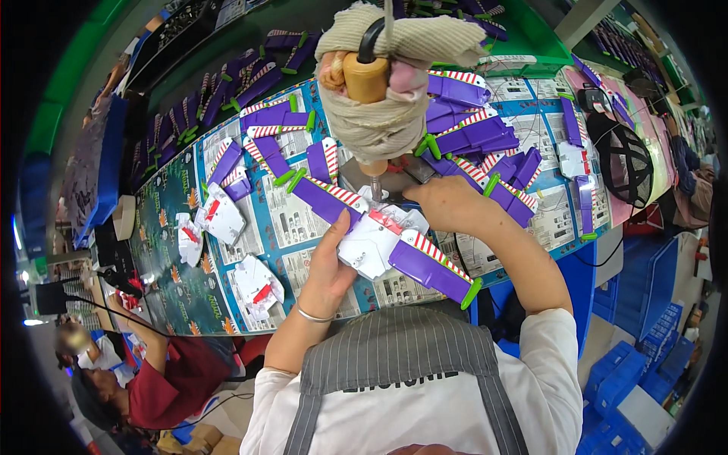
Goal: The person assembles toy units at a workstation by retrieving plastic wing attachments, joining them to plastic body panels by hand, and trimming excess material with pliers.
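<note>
My left hand (331, 262) grips a white plastic toy body (368, 249) with a red piece on it. Two purple wings extend from this body: one (322, 199) to the upper left, the other (430, 271) to the lower right, both with red-and-white striped edges and green tips. Just above the body's far edge hangs an electric screwdriver (365, 80) wrapped in pale cloth, its bit (375, 189) pointing down; contact is unclear. Beside the bit, my right hand (447, 205) is bent with its fingers curled in near a dark metal tray (394, 180). Its fingertips are hidden.
Three white bodies (258, 288) lie on the left of the paper-covered table. Loose purple wings (474, 133) are heaped behind my right hand. Another winged toy (574, 161) and a black mesh fan (623, 161) are farther right. A person in a red shirt (178, 383) works at lower left.
</note>
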{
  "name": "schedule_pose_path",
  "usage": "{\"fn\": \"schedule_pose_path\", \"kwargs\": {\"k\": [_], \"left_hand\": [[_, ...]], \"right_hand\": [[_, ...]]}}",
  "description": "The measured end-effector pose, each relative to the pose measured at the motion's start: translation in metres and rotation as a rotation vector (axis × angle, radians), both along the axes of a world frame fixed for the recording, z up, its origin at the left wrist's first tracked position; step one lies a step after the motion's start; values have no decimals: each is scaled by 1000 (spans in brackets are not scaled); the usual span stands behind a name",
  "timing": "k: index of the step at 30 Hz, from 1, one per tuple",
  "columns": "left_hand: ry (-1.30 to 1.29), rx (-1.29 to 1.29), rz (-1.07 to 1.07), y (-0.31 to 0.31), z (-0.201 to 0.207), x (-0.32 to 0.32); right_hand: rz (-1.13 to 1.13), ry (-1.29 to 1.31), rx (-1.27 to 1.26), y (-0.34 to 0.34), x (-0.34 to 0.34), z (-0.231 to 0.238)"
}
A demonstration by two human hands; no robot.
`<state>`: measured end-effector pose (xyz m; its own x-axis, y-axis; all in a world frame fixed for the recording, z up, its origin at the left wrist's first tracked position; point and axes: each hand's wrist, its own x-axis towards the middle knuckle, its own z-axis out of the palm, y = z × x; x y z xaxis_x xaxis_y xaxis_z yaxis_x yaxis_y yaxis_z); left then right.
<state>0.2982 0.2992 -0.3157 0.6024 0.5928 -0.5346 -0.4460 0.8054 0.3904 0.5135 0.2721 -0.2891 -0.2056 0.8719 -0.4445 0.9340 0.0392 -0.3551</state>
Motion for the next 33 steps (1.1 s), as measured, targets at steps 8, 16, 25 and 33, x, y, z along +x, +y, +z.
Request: {"fn": "schedule_pose_path", "kwargs": {"k": [8, 16, 25, 33], "left_hand": [[-1, 9, -10, 2, -5, 1], [98, 84, -29, 1, 1, 4], [103, 69, -34, 1, 0, 3], [117, 78, -48, 2, 3, 4]], "right_hand": [[-18, 5, -4, -1, -1, -2], [-18, 1, 6, -3, 0, -5], [-6, 6, -3, -3, 1, -1], [-3, -3, -13, -1, 2, -1]]}}
